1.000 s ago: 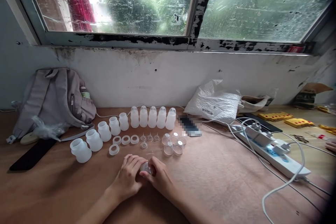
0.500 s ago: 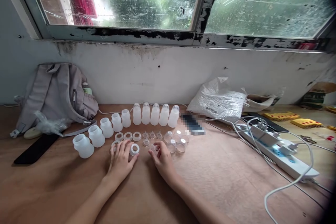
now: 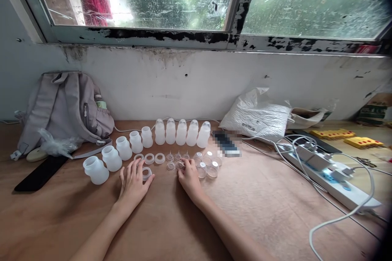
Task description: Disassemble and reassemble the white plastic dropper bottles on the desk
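On the tabletop, my left hand (image 3: 134, 181) is curled around a white bottle collar ring (image 3: 146, 173), thumb on one side and fingers on the other. My right hand (image 3: 189, 177) pinches a clear bottle nipple (image 3: 180, 164) down at the table, beside another nipple (image 3: 170, 166). Behind them lie a row of collar rings (image 3: 159, 158) and more nipples (image 3: 169, 156). Clear dome caps (image 3: 212, 170) cluster just right of my right hand. Open frosted bottles (image 3: 112, 158) stand in a slanting line at left. Several capped bottles (image 3: 181, 132) stand upright at the back.
A grey backpack (image 3: 64, 110) leans on the wall at left, with a black flat object (image 3: 41, 174) before it. A phone-like, blurred item (image 3: 226, 144) lies right of the bottles. Farther right are a silvery plastic bag (image 3: 257, 116), a white power strip (image 3: 330, 179) and loose cables.
My hands came apart from the clear domed part they held together. The left carried a collar ring leftward to the table; the right brought a nipple forward to the other nipples.
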{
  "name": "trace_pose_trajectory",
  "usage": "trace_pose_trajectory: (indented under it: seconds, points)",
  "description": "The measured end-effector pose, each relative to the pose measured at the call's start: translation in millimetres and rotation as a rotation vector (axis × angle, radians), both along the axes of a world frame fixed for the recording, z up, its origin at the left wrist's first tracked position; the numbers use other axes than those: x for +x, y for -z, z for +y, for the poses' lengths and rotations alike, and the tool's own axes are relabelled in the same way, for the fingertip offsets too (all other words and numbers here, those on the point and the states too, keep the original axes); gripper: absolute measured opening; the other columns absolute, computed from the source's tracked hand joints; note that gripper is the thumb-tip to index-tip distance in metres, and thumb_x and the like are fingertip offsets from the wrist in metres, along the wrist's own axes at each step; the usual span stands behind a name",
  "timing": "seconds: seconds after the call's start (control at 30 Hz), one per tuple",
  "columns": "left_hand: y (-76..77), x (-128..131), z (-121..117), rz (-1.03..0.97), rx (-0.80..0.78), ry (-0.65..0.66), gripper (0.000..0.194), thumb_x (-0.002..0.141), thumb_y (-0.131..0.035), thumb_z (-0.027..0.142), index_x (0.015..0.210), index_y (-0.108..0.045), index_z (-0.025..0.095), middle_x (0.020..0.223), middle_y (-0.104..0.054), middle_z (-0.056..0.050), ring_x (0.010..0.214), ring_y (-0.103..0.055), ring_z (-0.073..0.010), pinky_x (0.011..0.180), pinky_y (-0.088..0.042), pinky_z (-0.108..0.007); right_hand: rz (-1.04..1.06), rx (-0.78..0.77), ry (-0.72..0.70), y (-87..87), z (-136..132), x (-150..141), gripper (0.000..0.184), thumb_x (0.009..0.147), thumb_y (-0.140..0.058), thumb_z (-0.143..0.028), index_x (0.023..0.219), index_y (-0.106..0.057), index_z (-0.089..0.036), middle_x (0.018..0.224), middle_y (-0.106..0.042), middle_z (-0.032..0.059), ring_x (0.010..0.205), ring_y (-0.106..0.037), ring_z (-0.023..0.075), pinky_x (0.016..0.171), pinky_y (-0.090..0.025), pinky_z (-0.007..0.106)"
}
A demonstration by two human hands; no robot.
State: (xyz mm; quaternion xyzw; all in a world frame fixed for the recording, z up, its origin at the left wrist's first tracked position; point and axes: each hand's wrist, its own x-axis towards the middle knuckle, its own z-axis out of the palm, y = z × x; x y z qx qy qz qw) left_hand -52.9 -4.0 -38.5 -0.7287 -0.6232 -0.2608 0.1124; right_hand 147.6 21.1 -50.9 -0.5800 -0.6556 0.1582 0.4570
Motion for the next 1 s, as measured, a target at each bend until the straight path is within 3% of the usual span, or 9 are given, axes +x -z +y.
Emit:
trace_pose_trajectory:
  seconds: [0.13,0.37,0.6,0.8,1.0]
  points:
    - [-1.6,-6,2,-0.028,-0.027,0.016,0.058,0.074,-0.050,0.047,0.123,-0.035,0.021,0.125,-0.043,-0.013,0.114,-0.038,-0.0278,0.094,-0.025,-0.049,0.015,-0.037,0.002,-1.1,-1,1,0.025,0.072,-0.045,-0.012,0.094,-0.053,-0.017,0.089,-0.047,0.0083,0.078,-0.054,0.0202,0.072,-0.047,0.036]
    - [-11.2,-35,13,-0.030,-0.180,0.283,0.064,0.071,-0.055,0.046,0.127,-0.030,0.026,0.130,-0.037,-0.007,0.119,-0.034,-0.0255,0.094,-0.031,-0.041,0.031,-0.029,0.028,-2.1,0,1,0.022,0.072,-0.043,-0.010,0.090,-0.054,-0.016,0.084,-0.049,0.0069,0.074,-0.053,0.0187,0.068,-0.046,0.035]
    - [3.6,-37,23,-0.063,-0.137,0.222,0.056,0.076,-0.048,0.047,0.124,-0.032,0.023,0.126,-0.043,-0.008,0.116,-0.039,-0.0238,0.093,-0.034,-0.040,0.086,0.000,0.033,0.2,-1,1,0.024,0.070,-0.041,-0.008,0.088,-0.053,-0.017,0.081,-0.050,0.0060,0.074,-0.052,0.0187,0.065,-0.046,0.033]
    - [13.0,-25,21,-0.080,-0.118,0.218,0.056,0.081,-0.041,0.045,0.130,-0.024,0.022,0.134,-0.033,-0.011,0.125,-0.028,-0.0234,0.099,-0.029,-0.041,0.129,0.009,0.025,-1.5,-2,2,0.024,0.069,-0.042,-0.006,0.086,-0.054,-0.018,0.080,-0.053,0.0060,0.073,-0.053,0.0188,0.063,-0.046,0.032]
    - [15.0,-19,20,-0.069,-0.137,0.180,0.053,0.084,-0.036,0.044,0.130,-0.025,0.020,0.136,-0.030,-0.014,0.127,-0.024,-0.0249,0.099,-0.028,-0.044,0.138,-0.025,0.008,-5.3,-2,2,0.024,0.069,-0.040,-0.006,0.086,-0.053,-0.017,0.081,-0.054,0.0061,0.068,-0.053,0.0170,0.061,-0.046,0.031]
